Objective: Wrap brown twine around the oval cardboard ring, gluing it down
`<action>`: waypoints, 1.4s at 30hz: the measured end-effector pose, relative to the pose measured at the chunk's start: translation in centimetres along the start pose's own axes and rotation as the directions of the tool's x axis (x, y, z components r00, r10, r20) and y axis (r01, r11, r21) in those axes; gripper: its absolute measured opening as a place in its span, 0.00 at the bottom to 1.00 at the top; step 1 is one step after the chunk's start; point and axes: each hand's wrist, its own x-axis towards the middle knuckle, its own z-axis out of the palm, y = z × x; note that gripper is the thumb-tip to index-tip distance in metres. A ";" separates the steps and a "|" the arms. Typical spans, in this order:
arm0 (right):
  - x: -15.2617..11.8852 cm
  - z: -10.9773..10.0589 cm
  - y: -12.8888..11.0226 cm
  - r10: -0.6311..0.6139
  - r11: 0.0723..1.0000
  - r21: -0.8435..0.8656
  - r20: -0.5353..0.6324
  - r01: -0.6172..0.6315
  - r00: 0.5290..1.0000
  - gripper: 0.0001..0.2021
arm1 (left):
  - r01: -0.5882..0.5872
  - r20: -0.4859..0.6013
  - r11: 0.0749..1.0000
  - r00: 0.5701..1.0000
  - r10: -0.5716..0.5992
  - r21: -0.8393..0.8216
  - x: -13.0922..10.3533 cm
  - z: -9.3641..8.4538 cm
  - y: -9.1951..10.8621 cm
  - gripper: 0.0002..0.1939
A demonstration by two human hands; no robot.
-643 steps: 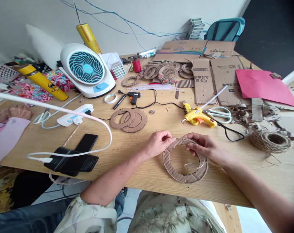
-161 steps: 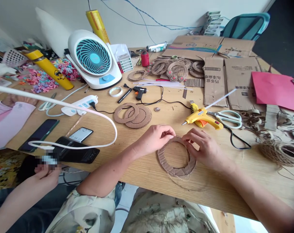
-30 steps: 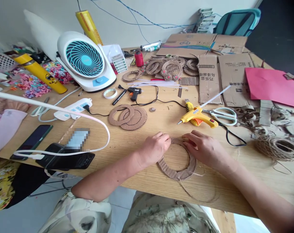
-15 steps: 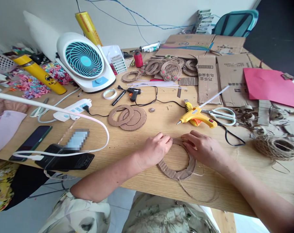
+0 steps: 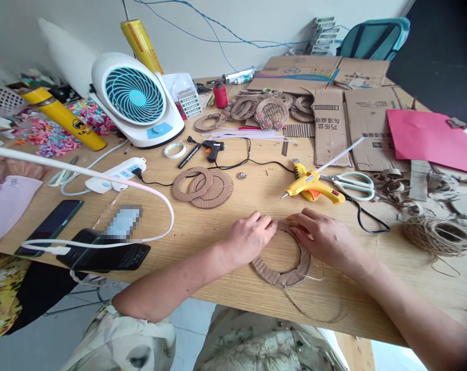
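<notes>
A corrugated cardboard ring (image 5: 281,275) lies flat near the table's front edge. My left hand (image 5: 249,238) pinches its far left rim with closed fingers. My right hand (image 5: 323,236) presses on the far right rim, fingertips close to those of the left hand. A thin jute string (image 5: 314,308) trails from the ring in a loop toward the table's front edge. The ring's top part is hidden under both hands.
A yellow glue gun (image 5: 313,186) and scissors (image 5: 352,183) lie just behind my hands. A ball of jute twine (image 5: 437,235) sits at the right. Two more cardboard rings (image 5: 202,186), a white fan (image 5: 135,100), a power strip (image 5: 115,175) and phones (image 5: 102,242) lie to the left.
Over the last second my hands stay on the ring's far rim, with only a slight shift of the fingers. The ring and string have not moved.
</notes>
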 end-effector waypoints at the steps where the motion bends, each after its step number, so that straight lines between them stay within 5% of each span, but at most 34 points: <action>1: 0.0 0.0 0.0 0.000 1.000 0.000 0.000 0.000 1.000 0.13 | 0.004 0.004 1.000 1.000 -0.004 0.000 0.0 0.0 0.0 0.19; 10: 0.0 0.1 0.1 -0.010 1.000 -0.004 -0.001 0.010 1.000 0.14 | 0.002 0.015 1.000 1.000 -0.002 -0.016 0.1 -0.1 0.2 0.19; 18: -0.1 -0.1 -0.1 -0.007 1.000 -0.024 -0.001 0.007 1.000 0.14 | 0.045 0.001 0.974 0.999 -0.046 -0.221 0.2 -0.1 -1.9 0.10; 30: 0.0 0.0 -0.1 -0.016 1.000 -0.015 0.008 0.016 1.000 0.15 | -0.119 0.062 0.991 0.991 0.115 0.069 -0.3 -0.5 -0.7 0.17; 42: 0.0 0.0 -0.1 -0.021 1.000 0.015 0.020 0.020 1.000 0.17 | -0.092 0.005 0.996 0.996 0.092 0.002 -0.1 0.0 -0.5 0.21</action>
